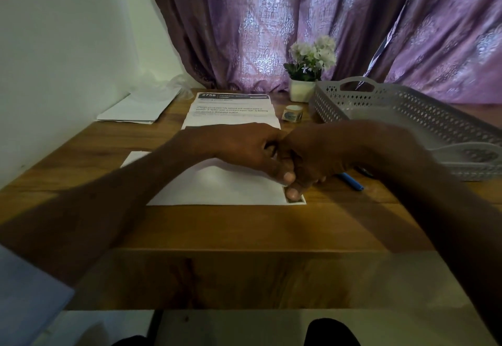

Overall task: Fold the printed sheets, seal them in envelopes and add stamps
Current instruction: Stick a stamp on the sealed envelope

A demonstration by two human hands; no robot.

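Here we press the stamp (295, 201) under our right hand (323, 155) thumb onto the envelope (217, 188); left hand (244, 147) fingers curl, grasping nothing we can see.

— What's in front of me? A white envelope (217, 188) lying flat on the wood, and at its near right corner a small dark stamp (296, 201), mostly covered, only its lower edge showing.

— And the rest?

— My stack of printed sheets (231, 113) lies flat beyond it, unfolded, black header "2758" on top. Just right of that stands the stamp roll (292, 113) (on its side). More white envelopes (138, 110) lie piled at the far left.
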